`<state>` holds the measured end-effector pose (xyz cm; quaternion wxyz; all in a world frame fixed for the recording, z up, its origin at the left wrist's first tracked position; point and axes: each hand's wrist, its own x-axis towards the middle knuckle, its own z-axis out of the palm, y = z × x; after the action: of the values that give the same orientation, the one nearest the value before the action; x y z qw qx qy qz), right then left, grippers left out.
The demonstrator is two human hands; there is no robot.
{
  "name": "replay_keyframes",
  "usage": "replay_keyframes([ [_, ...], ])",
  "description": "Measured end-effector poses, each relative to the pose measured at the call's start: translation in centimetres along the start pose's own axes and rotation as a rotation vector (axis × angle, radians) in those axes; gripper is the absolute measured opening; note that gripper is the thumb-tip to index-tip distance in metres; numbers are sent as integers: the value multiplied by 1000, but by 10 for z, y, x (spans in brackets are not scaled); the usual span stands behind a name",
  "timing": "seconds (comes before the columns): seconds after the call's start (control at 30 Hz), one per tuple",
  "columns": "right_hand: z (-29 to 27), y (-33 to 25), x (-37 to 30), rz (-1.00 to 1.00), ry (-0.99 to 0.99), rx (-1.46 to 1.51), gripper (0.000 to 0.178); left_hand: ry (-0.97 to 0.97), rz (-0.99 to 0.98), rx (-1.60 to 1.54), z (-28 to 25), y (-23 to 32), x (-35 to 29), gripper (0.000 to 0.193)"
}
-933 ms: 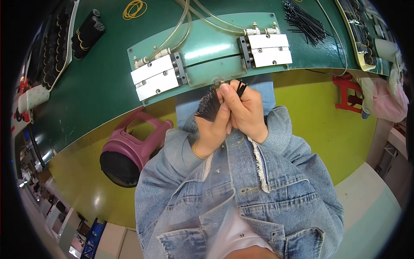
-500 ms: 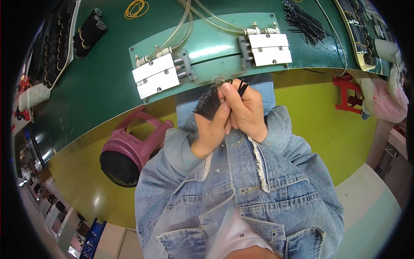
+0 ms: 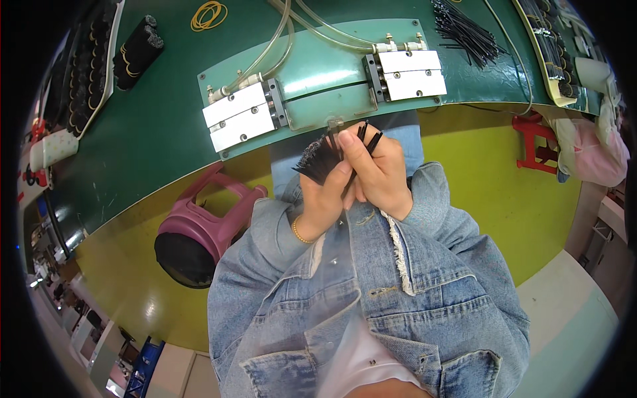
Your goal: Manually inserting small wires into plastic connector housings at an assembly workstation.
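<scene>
My left hand (image 3: 324,192) is closed around a fanned bunch of thin black wires (image 3: 317,161), their cut ends pointing up and left. Close against it, my right hand (image 3: 379,174) pinches several more black wires (image 3: 371,138), which stick out between thumb and fingers. Both hands meet just in front of the bench fixture (image 3: 325,60), near a small clear piece (image 3: 335,123) at its front edge. The fixture carries a left silver clamp block (image 3: 239,116) and a right silver clamp block (image 3: 413,75). My fingertips partly hide where the wires are gripped.
Loose black wires (image 3: 466,33) lie at the back right of the green bench (image 3: 159,113). Banded black bundles (image 3: 138,53) and yellow rubber bands (image 3: 209,16) are at the back left. A purple stool (image 3: 199,222) and a red stool (image 3: 536,146) stand below. Clear air hoses (image 3: 282,36) run to the clamps.
The jaws of both clamp blocks have drawn back outward, away from the fixture's middle. In my right hand the wires now stick out more and spread wider. Both hands stay nearly in place.
</scene>
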<state>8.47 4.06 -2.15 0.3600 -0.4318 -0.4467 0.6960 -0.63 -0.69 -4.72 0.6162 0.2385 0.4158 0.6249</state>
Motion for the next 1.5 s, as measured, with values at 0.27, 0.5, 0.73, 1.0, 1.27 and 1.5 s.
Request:
replay_keyframes([
  [0.27, 1, 3, 3, 9, 13, -19, 22, 49, -2, 87, 0, -1, 1, 20],
  [0.5, 1, 2, 4, 26, 19, 2, 22, 39, -2, 88, -1, -2, 3, 19],
  [0.73, -1, 7, 3, 41, 6, 76, 22, -1, -22, -5, -6, -3, 1, 22],
  [1.0, -2, 0, 0, 58, -34, -6, 22, -56, -56, 66, -9, -4, 0, 21],
  [1.27, -1, -1, 3, 5, -13, -36, 25, -24, -25, 20, -3, -2, 1, 22],
  [1.5, 0, 0, 5, 2, -6, -66, 26, 30, -25, 24, -5, -8, 1, 20],
])
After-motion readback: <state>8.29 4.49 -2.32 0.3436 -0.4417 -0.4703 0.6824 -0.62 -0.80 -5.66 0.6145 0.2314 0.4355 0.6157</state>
